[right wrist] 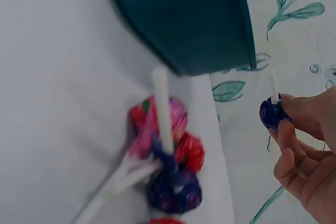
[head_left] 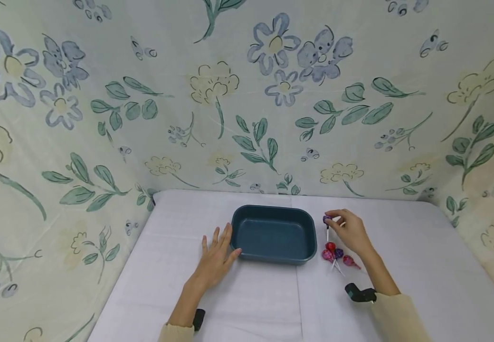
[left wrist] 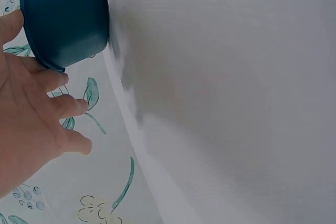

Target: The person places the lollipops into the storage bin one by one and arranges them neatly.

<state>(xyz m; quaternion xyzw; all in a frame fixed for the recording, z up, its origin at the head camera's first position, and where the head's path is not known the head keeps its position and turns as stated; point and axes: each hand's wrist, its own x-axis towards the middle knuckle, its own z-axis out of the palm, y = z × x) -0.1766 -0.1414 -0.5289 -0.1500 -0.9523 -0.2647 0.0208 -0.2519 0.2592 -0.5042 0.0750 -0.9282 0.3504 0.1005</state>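
Note:
A dark teal rectangular tub point(head_left: 272, 259) stands on the white-covered table. My left hand point(head_left: 214, 259) rests at its left end, fingers spread and fairly straight, with thumb and fingertips at the rim; the left wrist view shows the same hand point(left wrist: 37, 98) against the tub's wall point(left wrist: 68, 24). To the right of the tub, my right hand point(head_left: 349, 232) pinches a purple-wrapped lollipop point(right wrist: 273, 114) by its head between thumb and fingers, its white stick free. Below that hand lies a small pile of lollipops in red, pink and purple wrappers, including a purple one point(right wrist: 174, 190).
One pink lollipop point(head_left: 349, 261) lies slightly apart on the right of the pile. A white cloth point(head_left: 255, 304) covers the table, and a floral curtain point(head_left: 213, 156) hangs behind its far edge. Each wrist bears a black camera mount, such as the right one point(head_left: 360, 293).

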